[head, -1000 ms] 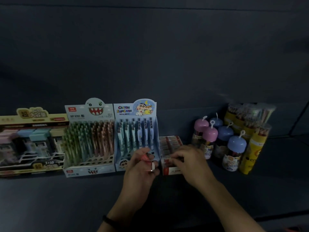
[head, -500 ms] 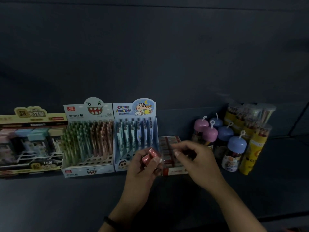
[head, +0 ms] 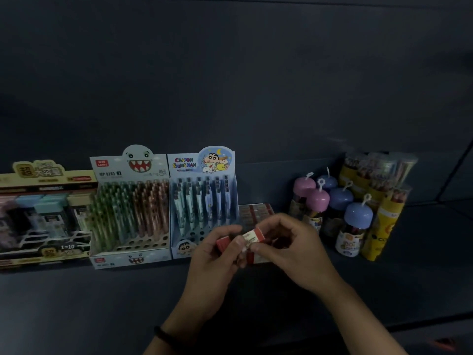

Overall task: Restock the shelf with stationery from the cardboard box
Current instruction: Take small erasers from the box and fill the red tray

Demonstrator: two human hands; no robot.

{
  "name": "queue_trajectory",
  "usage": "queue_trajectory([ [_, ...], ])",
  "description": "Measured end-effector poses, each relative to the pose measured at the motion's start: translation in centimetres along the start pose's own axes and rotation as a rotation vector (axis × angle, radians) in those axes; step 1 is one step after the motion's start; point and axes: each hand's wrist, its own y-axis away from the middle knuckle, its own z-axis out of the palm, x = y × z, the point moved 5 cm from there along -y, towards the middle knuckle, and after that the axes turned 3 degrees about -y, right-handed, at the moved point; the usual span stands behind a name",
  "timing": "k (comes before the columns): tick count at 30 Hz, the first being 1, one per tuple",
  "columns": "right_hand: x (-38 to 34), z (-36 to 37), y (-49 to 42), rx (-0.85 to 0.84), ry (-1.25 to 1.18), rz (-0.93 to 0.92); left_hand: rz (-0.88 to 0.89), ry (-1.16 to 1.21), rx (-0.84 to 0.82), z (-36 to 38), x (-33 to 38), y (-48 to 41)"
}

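My left hand [head: 215, 254] holds small red-and-white erasers [head: 223, 244] above the dark shelf [head: 102, 298]. My right hand [head: 294, 248] pinches one red-and-white eraser [head: 252, 235] between thumb and fingers, right beside the left hand's fingertips. Behind both hands sits a low red eraser box [head: 256, 211] filled with rows of the same erasers; its front part is hidden by my hands. The cardboard box is not in view.
A Crayon Shinchan pen display [head: 202, 201] and a monster-face pen display [head: 130, 206] stand left of the eraser box. A yellow display box [head: 43, 216] is at far left. Domed jars [head: 355, 226] and pencil tubes [head: 384, 201] stand on the right.
My right hand left the eraser box and came back to my left hand, where it now pinches an eraser. Both hands rose slightly toward me.
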Motion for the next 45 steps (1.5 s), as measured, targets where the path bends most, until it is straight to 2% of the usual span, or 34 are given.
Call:
queue_trajectory([
  [3, -0.2, -0.8, 0.1, 0.011, 0.123, -0.054, 0.002, -0.042, 0.006, -0.1, -0.2, -0.2],
  [8, -0.5, -1.1, -0.1, -0.077, 0.279, -0.179, -0.008, -0.091, 0.032, -0.4, -0.9, -0.4],
  [12, 1.2, -4.6, -0.5, 0.110, 0.347, -0.007, -0.027, -0.006, 0.087, -0.7, -1.2, -0.6],
  [14, 2.1, -5.3, -0.8, 0.149, 0.399, 0.037, -0.044, 0.063, 0.114, -0.7, -1.3, -0.6],
  [19, 3.8, -3.8, -2.0, 0.004, 0.501, 0.128, 0.018, 0.172, 0.042, -0.2, -0.7, -0.2],
  [25, 4.6, -3.0, -2.2, -0.010, 0.656, 0.104, 0.005, 0.116, 0.056, -0.2, -0.2, -0.1],
  [29, 4.3, -3.0, -2.3, -0.043, 0.675, 0.127, -0.066, 0.113, 0.063, -0.3, -0.1, 0.0],
  [32, 3.5, -3.1, -2.4, -0.124, 0.706, 0.150, -0.099, 0.123, -0.004, 0.2, -0.4, 0.0],
  [34, 2.6, -3.0, -2.3, -0.085, 0.661, 0.118, -0.092, 0.119, -0.039, 0.5, -0.4, 0.0],
  [37, 1.2, -2.4, -1.9, 0.059, 0.337, 0.090, -0.044, 0.090, -0.042, 0.4, -0.3, 0.0],
  [41, 0.8, -0.6, -2.1, -0.037, 0.039, 0.136, 0.098, -0.175, 0.023, -0.2, 0.3, 0.2],
  [45, 0.7, -0.5, -2.0, -0.090, -0.004, 0.150, 0.155, -0.273, 0.083, -0.6, 0.8, 0.2],
])
